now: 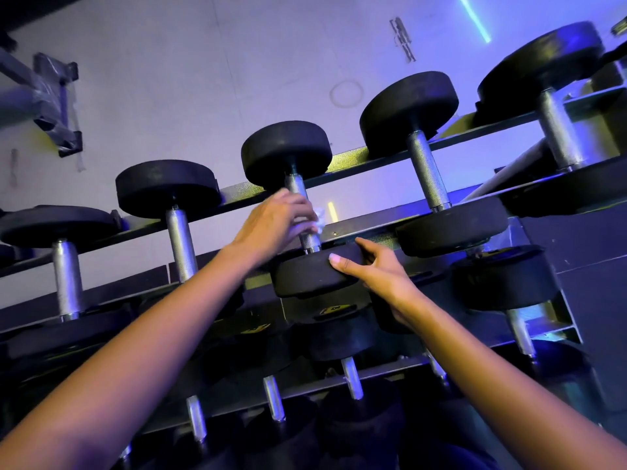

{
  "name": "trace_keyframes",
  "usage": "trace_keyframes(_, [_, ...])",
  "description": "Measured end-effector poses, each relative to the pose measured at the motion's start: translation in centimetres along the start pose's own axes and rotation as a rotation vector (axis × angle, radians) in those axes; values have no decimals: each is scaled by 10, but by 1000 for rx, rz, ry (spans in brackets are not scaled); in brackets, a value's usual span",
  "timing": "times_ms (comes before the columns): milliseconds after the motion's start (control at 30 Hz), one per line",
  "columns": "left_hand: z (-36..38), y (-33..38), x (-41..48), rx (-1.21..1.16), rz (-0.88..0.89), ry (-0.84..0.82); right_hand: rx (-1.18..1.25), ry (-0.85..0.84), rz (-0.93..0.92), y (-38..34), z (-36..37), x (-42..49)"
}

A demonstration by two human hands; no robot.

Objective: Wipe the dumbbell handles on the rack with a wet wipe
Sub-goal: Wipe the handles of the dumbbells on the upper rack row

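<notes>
Crumpled white wipe (319, 221) in left hand (271, 225) fingers around knurled handle (303, 212), right hand (376, 273) gripping head (312, 276).

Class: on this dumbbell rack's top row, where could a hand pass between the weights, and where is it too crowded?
Open gaps lie between neighbouring handles on the top row, for example between the second handle and the handle being wiped, above the rack rail. Crowded: around the left hand with the wipe, the right hand on the near head, and the packed lower rows.
</notes>
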State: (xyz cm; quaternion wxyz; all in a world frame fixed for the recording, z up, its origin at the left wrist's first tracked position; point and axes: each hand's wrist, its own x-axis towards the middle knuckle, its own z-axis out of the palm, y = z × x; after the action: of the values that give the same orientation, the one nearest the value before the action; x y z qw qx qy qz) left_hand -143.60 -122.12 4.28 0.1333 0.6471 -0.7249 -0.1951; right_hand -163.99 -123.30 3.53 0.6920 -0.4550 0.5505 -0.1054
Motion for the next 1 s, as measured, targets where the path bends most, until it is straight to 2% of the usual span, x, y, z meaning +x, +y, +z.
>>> trace_keyframes(100, [-1,-3,24,37,-150,145,-15,1,-3,2,0,0])
trace_keyframes(167, [5,4,19,76,-144,189,-20,8,-6,3,0,1])
trace_keyframes(267, [12,13,-14,19,-35,68,-23,4,2,2,0,1])
trace_keyframes(333, [10,6,-12,-37,-51,61,-28,4,2,2,0,1])
trace_keyframes(500, [7,-3,18,-177,-277,349,-42,3,3,2,-1,1])
trace_keyframes(567, [15,8,-1,-237,-330,325,-41,3,9,2,-1,1])
trace_keyframes(667, [18,21,-25,-534,-425,199,-31,2,10,1,0,0])
trace_keyframes(700, [17,18,-19,-594,-443,221,-31,-1,12,1,-1,0])
trace_keyframes(833, [13,-2,17,-739,-582,547,-33,6,5,-1,1,-3])
trace_keyframes(867, [17,-4,17,-758,-610,579,-33,13,2,-1,2,-5])
trace_keyframes(933, [24,4,1,-796,-638,520,-36,11,3,-2,2,-6])
trace_keyframes(1000, [26,17,-23,-881,-683,367,-39,4,4,-2,1,-5])
